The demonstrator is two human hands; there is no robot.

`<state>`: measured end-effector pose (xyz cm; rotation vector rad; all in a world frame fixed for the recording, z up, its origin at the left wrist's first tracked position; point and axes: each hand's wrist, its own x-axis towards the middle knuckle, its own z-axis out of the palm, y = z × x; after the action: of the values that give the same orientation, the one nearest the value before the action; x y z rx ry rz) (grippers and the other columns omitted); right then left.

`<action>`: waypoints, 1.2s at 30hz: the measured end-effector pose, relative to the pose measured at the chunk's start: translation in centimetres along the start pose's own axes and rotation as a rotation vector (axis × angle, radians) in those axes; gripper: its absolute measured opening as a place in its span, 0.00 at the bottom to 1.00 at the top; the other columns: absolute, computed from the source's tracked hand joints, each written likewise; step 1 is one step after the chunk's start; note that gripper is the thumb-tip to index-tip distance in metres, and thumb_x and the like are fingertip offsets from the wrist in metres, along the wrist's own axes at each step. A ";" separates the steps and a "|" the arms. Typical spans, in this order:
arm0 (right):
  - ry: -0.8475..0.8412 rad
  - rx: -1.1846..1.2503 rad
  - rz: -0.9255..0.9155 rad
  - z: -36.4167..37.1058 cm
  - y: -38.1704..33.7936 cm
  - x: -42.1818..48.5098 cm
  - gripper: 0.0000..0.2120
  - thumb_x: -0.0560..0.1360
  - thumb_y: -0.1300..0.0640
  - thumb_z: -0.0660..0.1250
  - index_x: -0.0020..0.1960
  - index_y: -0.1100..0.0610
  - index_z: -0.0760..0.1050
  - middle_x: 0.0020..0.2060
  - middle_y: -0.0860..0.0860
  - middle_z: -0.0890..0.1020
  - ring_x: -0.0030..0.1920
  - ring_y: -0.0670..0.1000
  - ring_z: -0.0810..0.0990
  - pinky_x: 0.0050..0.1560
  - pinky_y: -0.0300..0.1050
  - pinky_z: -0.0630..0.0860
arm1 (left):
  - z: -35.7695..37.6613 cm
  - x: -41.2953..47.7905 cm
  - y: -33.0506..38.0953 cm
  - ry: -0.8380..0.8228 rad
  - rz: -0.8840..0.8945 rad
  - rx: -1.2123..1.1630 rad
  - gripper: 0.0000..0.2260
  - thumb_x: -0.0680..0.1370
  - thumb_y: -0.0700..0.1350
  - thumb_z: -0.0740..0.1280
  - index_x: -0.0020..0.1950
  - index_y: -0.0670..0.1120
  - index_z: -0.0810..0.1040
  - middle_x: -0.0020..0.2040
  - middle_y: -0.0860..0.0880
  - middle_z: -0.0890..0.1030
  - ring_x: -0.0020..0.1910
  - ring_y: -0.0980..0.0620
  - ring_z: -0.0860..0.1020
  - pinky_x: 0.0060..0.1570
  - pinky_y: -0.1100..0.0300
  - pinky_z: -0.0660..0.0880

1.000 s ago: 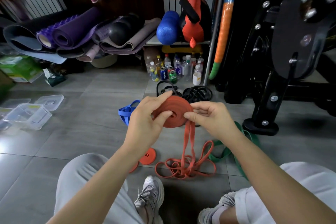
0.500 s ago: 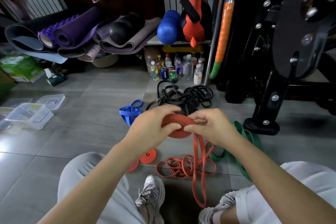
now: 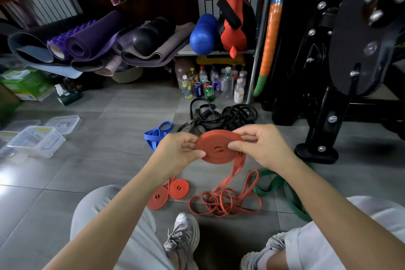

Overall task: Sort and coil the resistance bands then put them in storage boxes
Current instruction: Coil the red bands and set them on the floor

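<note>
Head view, the only one. My left hand (image 3: 179, 151) pinches the near-left rim of the orange coil (image 3: 219, 149), thumb on top, fingers under. My right hand (image 3: 260, 147) pinches the right side, thumb pressed on the face near the centre hole. Both hands are closed on the coil, held above the floor (image 3: 98, 160) in front of my knees.

Change: a second ago the coil stood upright facing me; half a second ago it was tipping over; now it lies nearly flat, face up, and looks a turn wider. The loose tail (image 3: 236, 171) hanging off the right edge is shorter than before, but the tangled orange slack (image 3: 223, 204) is still on the floor. So winding is moving along, not finished; my guess is several more turns are needed.

Two finished small orange coils (image 3: 168, 192) lie flat on the floor, touching each other, near my left knee. Uncoiled: blue band (image 3: 156, 136) beyond my left hand, black bands (image 3: 221, 116) in a heap further out, green band (image 3: 285, 190) under my right forearm. Clear storage boxes (image 3: 37, 140) sit well apart at far left, look empty. Nothing boxed yet. Risk: the coil springs loose if the thumb lifts.
</note>
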<state>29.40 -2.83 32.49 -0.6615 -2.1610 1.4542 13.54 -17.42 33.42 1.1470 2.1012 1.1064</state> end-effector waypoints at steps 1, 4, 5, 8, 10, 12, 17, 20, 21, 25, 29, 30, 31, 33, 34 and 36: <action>-0.002 -0.002 0.000 0.1 0.0 0.0 0.15 0.66 0.61 0.77 0.40 0.40 0.80 0.37 0.39 0.84 0.45 0.41 0.83 0.52 0.43 0.80 | 0.1 0.0 -0.1 0.013 -0.001 0.012 0.10 0.70 0.38 0.74 0.44 0.52 0.79 0.41 0.57 0.83 0.40 0.64 0.81 0.45 0.72 0.75; 0.003 0.001 0.003 0.2 0.0 0.1 0.14 0.66 0.61 0.76 0.41 0.41 0.80 0.38 0.40 0.85 0.45 0.42 0.83 0.52 0.46 0.80 | 0.3 0.0 -0.2 0.038 -0.006 -0.004 0.11 0.70 0.39 0.74 0.42 0.55 0.79 0.39 0.58 0.83 0.41 0.63 0.82 0.46 0.70 0.76; 0.005 0.002 0.007 0.2 0.1 0.1 0.14 0.66 0.61 0.76 0.41 0.42 0.80 0.38 0.41 0.85 0.46 0.42 0.83 0.52 0.46 0.80 | 0.3 0.1 -0.3 0.044 -0.006 0.004 0.11 0.70 0.40 0.74 0.42 0.56 0.79 0.39 0.58 0.83 0.41 0.63 0.82 0.47 0.68 0.76; -0.008 -0.005 0.023 0.3 0.2 0.0 0.13 0.66 0.60 0.76 0.41 0.42 0.81 0.38 0.41 0.85 0.45 0.41 0.83 0.52 0.46 0.80 | 0.3 0.2 -0.6 0.017 -0.015 0.048 0.10 0.71 0.40 0.74 0.44 0.53 0.79 0.42 0.54 0.84 0.43 0.59 0.82 0.52 0.60 0.78; -0.032 -0.016 0.029 0.4 0.2 -0.2 0.13 0.66 0.60 0.76 0.40 0.41 0.81 0.37 0.41 0.85 0.45 0.41 0.83 0.52 0.47 0.81 | 0.3 0.2 -0.3 -0.063 -0.014 0.102 0.09 0.71 0.40 0.74 0.47 0.51 0.78 0.44 0.52 0.83 0.44 0.56 0.82 0.53 0.54 0.78; -0.067 -0.055 0.015 0.6 0.1 -0.3 0.12 0.67 0.59 0.76 0.40 0.41 0.81 0.38 0.41 0.85 0.44 0.40 0.83 0.51 0.47 0.81 | 0.4 0.2 0.2 -0.117 0.039 0.214 0.13 0.70 0.43 0.75 0.51 0.52 0.76 0.46 0.55 0.82 0.47 0.56 0.81 0.53 0.55 0.77; -0.072 -0.242 -0.045 1.5 -0.1 -0.4 0.08 0.67 0.55 0.76 0.43 0.44 0.82 0.37 0.43 0.85 0.41 0.37 0.81 0.49 0.42 0.79 | 0.9 0.3 1.8 -0.089 0.185 0.455 0.11 0.72 0.47 0.72 0.54 0.54 0.78 0.40 0.62 0.76 0.39 0.60 0.75 0.41 0.63 0.71; -0.052 -0.161 -0.062 1.1 -0.1 -0.4 0.13 0.67 0.57 0.76 0.43 0.40 0.80 0.39 0.43 0.85 0.42 0.38 0.82 0.49 0.37 0.78 | 0.8 0.4 2.0 -0.055 0.190 0.414 0.07 0.72 0.46 0.72 0.49 0.54 0.80 0.36 0.63 0.76 0.39 0.61 0.76 0.41 0.65 0.71; -0.056 -0.148 -0.062 0.9 0.1 -0.5 0.14 0.67 0.58 0.76 0.44 0.39 0.80 0.39 0.42 0.85 0.43 0.38 0.82 0.50 0.35 0.78 | 0.5 0.4 2.0 -0.037 0.184 0.389 0.07 0.72 0.46 0.72 0.48 0.54 0.81 0.35 0.64 0.77 0.38 0.63 0.76 0.40 0.67 0.70; -0.054 -0.066 -0.003 0.7 1.4 -1.2 0.13 0.67 0.61 0.76 0.44 0.43 0.80 0.39 0.43 0.85 0.42 0.40 0.83 0.50 0.36 0.78 | -0.6 0.5 2.3 0.025 0.136 0.134 0.09 0.71 0.41 0.74 0.44 0.55 0.81 0.38 0.60 0.82 0.40 0.60 0.81 0.45 0.61 0.77; -0.022 0.160 -0.006 1.1 1.3 -1.2 0.14 0.67 0.65 0.74 0.45 0.47 0.81 0.40 0.44 0.86 0.43 0.45 0.84 0.49 0.38 0.80 | -1.2 0.4 2.9 0.013 0.158 -0.130 0.14 0.71 0.35 0.73 0.43 0.55 0.80 0.39 0.57 0.84 0.40 0.57 0.83 0.43 0.62 0.79; -0.012 0.237 -0.028 1.3 1.1 -1.1 0.14 0.68 0.66 0.73 0.46 0.48 0.81 0.40 0.44 0.86 0.43 0.45 0.84 0.48 0.37 0.79 | -1.1 0.4 2.9 0.013 0.160 -0.185 0.13 0.71 0.35 0.72 0.44 0.54 0.80 0.39 0.57 0.85 0.41 0.56 0.83 0.43 0.63 0.79; -0.002 0.308 -0.046 1.4 0.8 -0.9 0.14 0.69 0.67 0.71 0.47 0.50 0.81 0.40 0.43 0.85 0.44 0.45 0.84 0.46 0.35 0.79 | -1.0 0.4 2.9 0.026 0.152 -0.244 0.13 0.71 0.35 0.72 0.46 0.53 0.80 0.40 0.55 0.85 0.42 0.55 0.84 0.43 0.63 0.79; 0.026 0.376 -0.062 1.5 0.4 -0.7 0.13 0.70 0.68 0.69 0.47 0.51 0.80 0.39 0.43 0.85 0.43 0.44 0.84 0.44 0.34 0.78 | -0.5 0.4 2.6 0.072 0.099 -0.375 0.12 0.72 0.34 0.71 0.48 0.51 0.80 0.42 0.52 0.85 0.43 0.51 0.84 0.45 0.59 0.80; 0.033 0.363 -0.064 1.5 0.2 -0.5 0.13 0.71 0.67 0.69 0.46 0.51 0.80 0.39 0.43 0.85 0.42 0.44 0.84 0.43 0.34 0.78 | -0.3 0.3 2.3 0.093 0.061 -0.429 0.12 0.72 0.34 0.70 0.48 0.50 0.80 0.42 0.51 0.85 0.44 0.49 0.84 0.47 0.56 0.80; 0.024 0.288 -0.057 1.4 0.0 -0.4 0.13 0.70 0.67 0.70 0.45 0.49 0.80 0.39 0.42 0.85 0.41 0.42 0.84 0.43 0.34 0.79 | 0.1 0.2 1.9 0.107 -0.001 -0.437 0.10 0.72 0.34 0.70 0.50 0.47 0.79 0.45 0.49 0.85 0.47 0.47 0.83 0.51 0.52 0.79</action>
<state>28.83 -4.08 31.94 -0.5060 -1.8845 1.6740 14.37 -16.61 34.94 0.8913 1.8033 1.5590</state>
